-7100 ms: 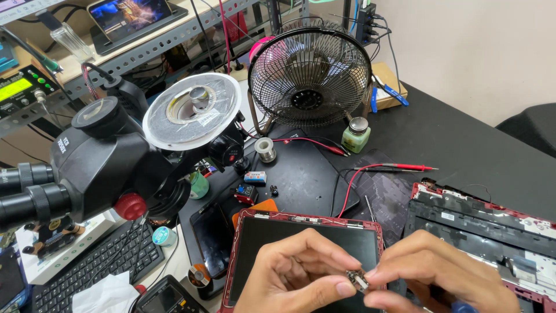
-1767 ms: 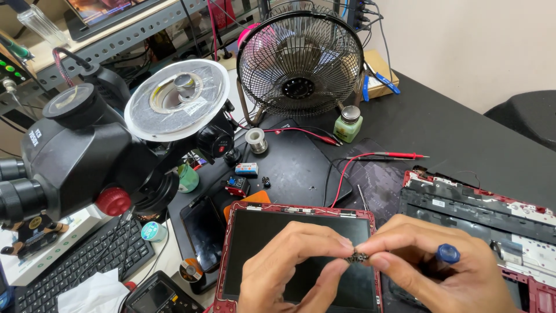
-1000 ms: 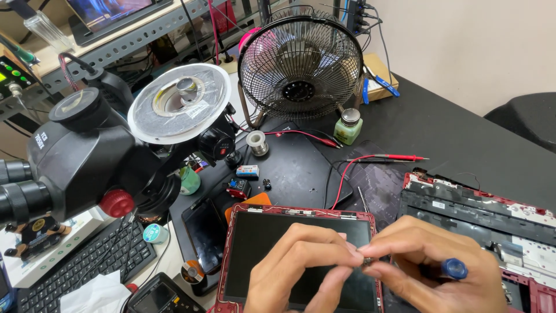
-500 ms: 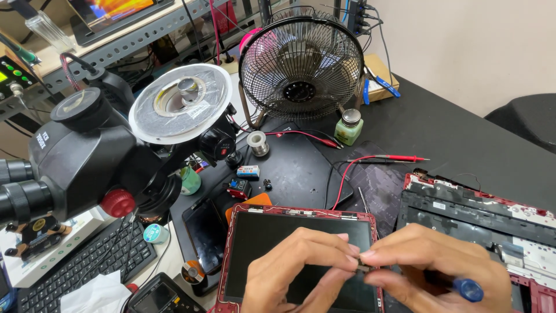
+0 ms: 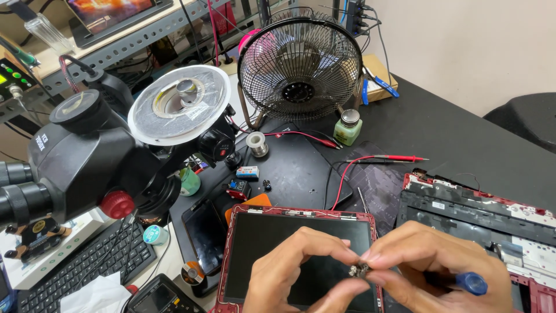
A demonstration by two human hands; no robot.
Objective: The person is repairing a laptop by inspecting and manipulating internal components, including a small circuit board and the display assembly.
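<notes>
Both my hands pinch one small metal part (image 5: 359, 270) over the red-framed laptop screen (image 5: 301, 255), left hand (image 5: 295, 275) fingertips closed on it, right hand (image 5: 434, 272) also gripping a blue-handled screwdriver (image 5: 470, 283).

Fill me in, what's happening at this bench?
A person is pinching a small metal part between the fingertips of both hands, left hand and right hand, above a red-framed screen panel. The right hand also holds a blue-handled tool tucked in the palm. The opened red laptop base lies to the right. A microscope, a desk fan and red probe leads sit behind.
</notes>
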